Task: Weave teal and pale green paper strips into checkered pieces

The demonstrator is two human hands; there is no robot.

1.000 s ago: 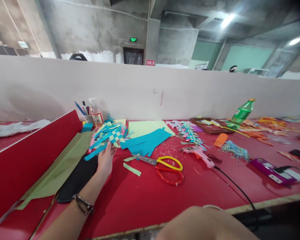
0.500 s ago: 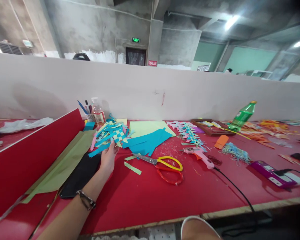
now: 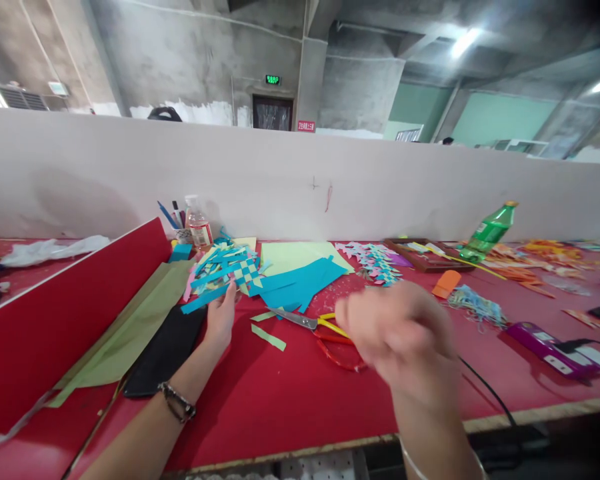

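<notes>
My left hand (image 3: 222, 317) pinches a checkered weave of blue and pale-green paper strips (image 3: 247, 272) at its lower left edge. Long loose ends stick out to the left over a heap of similar strips. My right hand (image 3: 400, 327) is raised over the table, smeared by motion, its fingers curled but unclear. Behind it the scissors (image 3: 300, 320), with one yellow and one red handle, lie with their blades toward the left; part of the handles is hidden. The pink glue gun is covered by my right hand; only its black cable (image 3: 487, 390) shows.
Blue paper (image 3: 300, 283) lies on a pale-green sheet (image 3: 300, 253). A black phone-like slab (image 3: 163, 353) is beside my left forearm, near a red divider (image 3: 80, 317). Rightward are a green bottle (image 3: 490, 233), a wooden tray (image 3: 430, 261) and a purple power strip (image 3: 553, 350).
My right hand has come into view from below and now covers the glue gun and part of the scissor handles. The weave in my left hand has turned slightly, showing more checkered face.
</notes>
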